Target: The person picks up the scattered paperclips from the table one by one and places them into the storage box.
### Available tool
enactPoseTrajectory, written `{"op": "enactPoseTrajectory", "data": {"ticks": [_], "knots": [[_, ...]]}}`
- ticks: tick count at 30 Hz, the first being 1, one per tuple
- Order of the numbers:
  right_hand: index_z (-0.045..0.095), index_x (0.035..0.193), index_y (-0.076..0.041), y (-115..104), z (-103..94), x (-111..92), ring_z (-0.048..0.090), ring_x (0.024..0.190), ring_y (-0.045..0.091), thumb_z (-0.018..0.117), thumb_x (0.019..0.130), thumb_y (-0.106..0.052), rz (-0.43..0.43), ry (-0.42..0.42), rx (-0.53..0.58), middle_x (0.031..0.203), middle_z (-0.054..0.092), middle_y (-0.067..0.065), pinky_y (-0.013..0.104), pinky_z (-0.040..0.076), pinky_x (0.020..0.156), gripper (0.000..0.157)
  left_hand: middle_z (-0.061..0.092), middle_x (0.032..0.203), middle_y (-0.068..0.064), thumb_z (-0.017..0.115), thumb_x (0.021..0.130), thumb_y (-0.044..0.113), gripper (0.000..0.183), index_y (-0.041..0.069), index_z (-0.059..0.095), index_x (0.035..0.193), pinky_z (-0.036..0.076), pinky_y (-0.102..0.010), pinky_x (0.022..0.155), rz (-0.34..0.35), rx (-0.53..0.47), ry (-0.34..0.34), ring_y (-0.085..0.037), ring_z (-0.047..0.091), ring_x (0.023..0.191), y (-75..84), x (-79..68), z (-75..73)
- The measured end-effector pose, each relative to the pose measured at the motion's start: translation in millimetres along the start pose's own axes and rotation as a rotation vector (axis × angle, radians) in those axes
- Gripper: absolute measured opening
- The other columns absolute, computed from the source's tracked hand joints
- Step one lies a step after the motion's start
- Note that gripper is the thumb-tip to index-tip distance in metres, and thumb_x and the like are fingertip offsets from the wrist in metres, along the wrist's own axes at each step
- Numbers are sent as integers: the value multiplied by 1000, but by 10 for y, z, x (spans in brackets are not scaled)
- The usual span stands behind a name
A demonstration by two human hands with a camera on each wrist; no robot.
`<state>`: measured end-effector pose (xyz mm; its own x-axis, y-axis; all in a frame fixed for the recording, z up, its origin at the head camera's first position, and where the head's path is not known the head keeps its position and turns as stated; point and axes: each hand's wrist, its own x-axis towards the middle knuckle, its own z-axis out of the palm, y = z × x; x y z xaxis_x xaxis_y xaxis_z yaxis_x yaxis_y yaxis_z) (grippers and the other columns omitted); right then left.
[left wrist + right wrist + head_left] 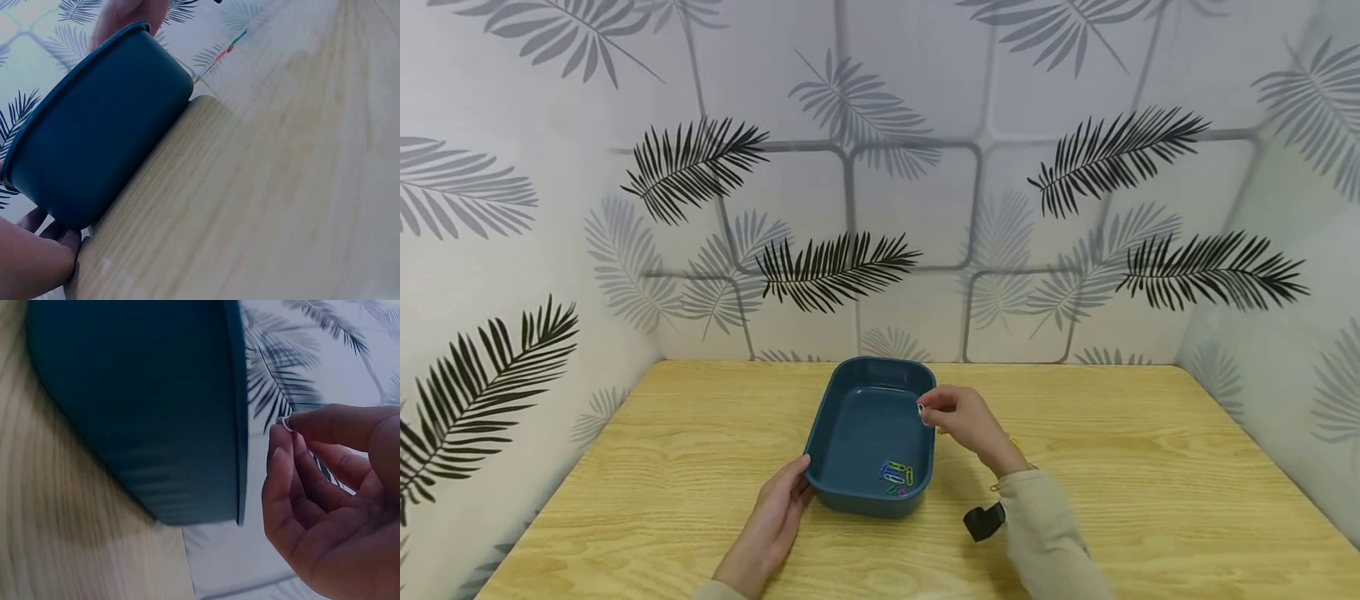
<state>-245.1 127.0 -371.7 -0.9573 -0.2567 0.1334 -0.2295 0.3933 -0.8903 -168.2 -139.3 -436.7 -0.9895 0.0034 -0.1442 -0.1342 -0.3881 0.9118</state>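
Note:
A dark blue rectangular tray [871, 425] sits on the table, several coloured paper clips [895, 475] lying in its near right corner. My left hand [772, 517] holds the tray's near left corner, thumb at the rim and fingers along the outer wall. Over the right rim, my right hand [966, 421] pinches a small white paper clip [287, 424] between thumb and fingertips. The left wrist view has the tray's outer wall [106, 131] in front, hiding its inside.
Yellow and orange paper clips [995, 487] lie on the table right of the tray, partly hidden by my right forearm. A black wrist camera [985, 522] sticks out beside the right sleeve. Behind the wooden table [700, 425] stands a leaf-patterned wall [895, 208].

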Motion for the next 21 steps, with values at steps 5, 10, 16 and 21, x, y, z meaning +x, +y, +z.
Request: {"op": "enactPoseTrajectory", "data": {"ticks": [5,10,16,21], "knots": [[67,103,6,-61,141,-19,60,74,16,64,90,-1,-13,-58,-31,85,67,5,36,56,67,16,36,145,-24,49,102,24,57,-14,32,141,29,-37,112,-11,3,-9,-24,38,130,-8,1,9],[68,102,3,-71,181,-24,60,74,16,64,90,0,-12,-64,-30,85,67,4,38,57,69,13,34,147,-26,49,102,24,58,-14,31,142,26,-40,113,-13,8,-3,-27,35,133,-6,8,18],[68,101,4,-87,173,-28,61,74,18,65,89,-1,-33,-76,-33,85,67,4,37,57,68,13,35,146,-26,48,102,23,56,-15,33,141,26,-41,113,-16,11,3,-27,36,132,-6,8,16],[69,99,2,-99,175,-26,63,75,21,66,89,-3,-31,-70,-42,85,68,4,34,56,67,12,38,144,-25,50,102,24,57,-15,34,140,28,-39,112,-12,12,3,-24,40,129,-10,6,9]]}}
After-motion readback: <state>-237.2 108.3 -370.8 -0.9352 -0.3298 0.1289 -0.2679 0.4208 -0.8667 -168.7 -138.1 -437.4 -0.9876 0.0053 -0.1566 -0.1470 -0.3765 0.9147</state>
